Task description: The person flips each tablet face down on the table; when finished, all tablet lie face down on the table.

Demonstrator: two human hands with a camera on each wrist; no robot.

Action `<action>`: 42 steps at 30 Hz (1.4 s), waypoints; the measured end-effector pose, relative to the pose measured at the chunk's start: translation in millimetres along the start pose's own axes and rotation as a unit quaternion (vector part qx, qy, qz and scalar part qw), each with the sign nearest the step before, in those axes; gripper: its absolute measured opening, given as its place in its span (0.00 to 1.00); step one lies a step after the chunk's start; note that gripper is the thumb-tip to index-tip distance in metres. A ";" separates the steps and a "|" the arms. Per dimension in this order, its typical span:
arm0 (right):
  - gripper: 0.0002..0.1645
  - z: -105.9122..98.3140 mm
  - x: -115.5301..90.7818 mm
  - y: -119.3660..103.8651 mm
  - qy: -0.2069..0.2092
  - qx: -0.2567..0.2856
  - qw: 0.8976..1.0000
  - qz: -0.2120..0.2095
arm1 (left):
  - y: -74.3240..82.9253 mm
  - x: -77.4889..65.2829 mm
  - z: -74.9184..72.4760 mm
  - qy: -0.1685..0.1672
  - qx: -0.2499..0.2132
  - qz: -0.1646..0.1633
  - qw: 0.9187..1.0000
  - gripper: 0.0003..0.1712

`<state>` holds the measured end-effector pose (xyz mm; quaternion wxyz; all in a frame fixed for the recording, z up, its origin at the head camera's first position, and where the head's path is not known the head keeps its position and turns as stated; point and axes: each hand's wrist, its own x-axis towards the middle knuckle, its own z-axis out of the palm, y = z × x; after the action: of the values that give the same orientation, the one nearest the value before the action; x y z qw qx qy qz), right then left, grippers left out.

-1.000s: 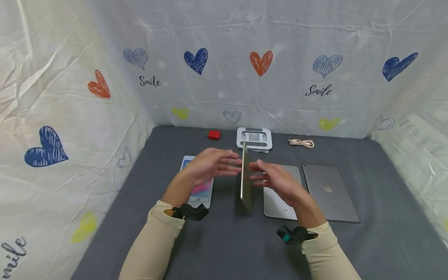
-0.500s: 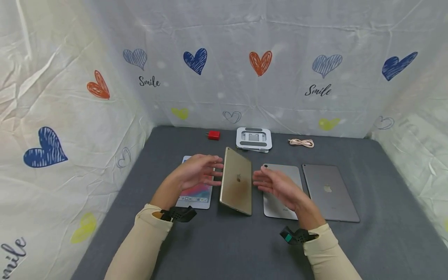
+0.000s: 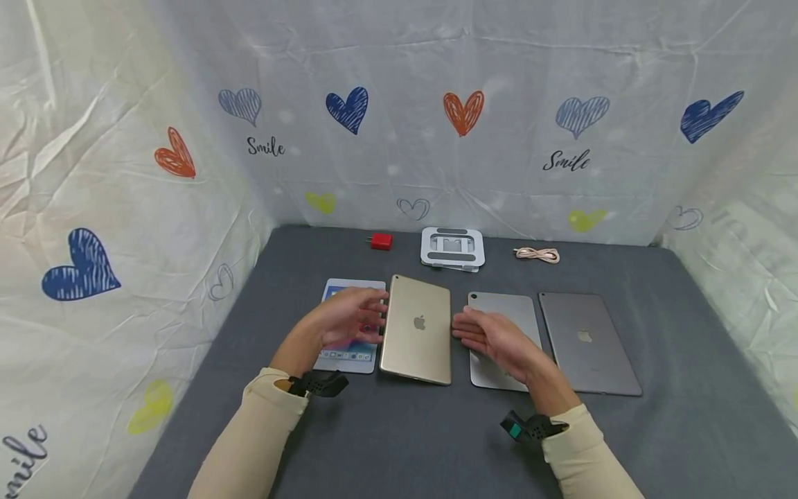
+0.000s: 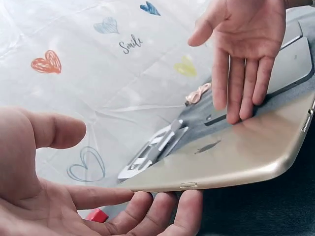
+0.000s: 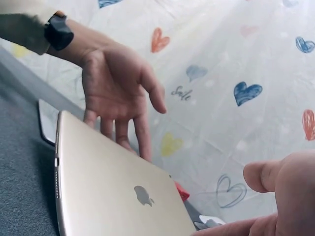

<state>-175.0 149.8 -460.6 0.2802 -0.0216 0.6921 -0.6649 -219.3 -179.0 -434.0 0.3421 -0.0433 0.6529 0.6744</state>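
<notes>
Roughly midway between the grey table's (image 3: 405,436) side edges, a gold tablet (image 3: 414,346) tilts, its left edge raised on the left hand's (image 3: 341,317) loose fingertips; the right hand (image 3: 495,341), apart, extends straight fingers beside it.

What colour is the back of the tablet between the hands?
The tablet's back is gold, clearest in the head view.

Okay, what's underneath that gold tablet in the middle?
Grey cloth shows around the gold tablet; fingertips of the left hand touch its raised left edge. Anything directly underneath is covered.
</notes>
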 end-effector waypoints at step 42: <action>0.39 33.8 16.5 -26.2 -0.052 0.110 0.991 -0.048 | -3.2 -36.4 -51.3 0.009 0.014 0.057 0.998 0.35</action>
<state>-183.8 109.5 -440.7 0.2846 -0.0585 0.5974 -0.7474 -209.8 -240.7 -425.7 0.2972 -0.0075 0.6668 0.6834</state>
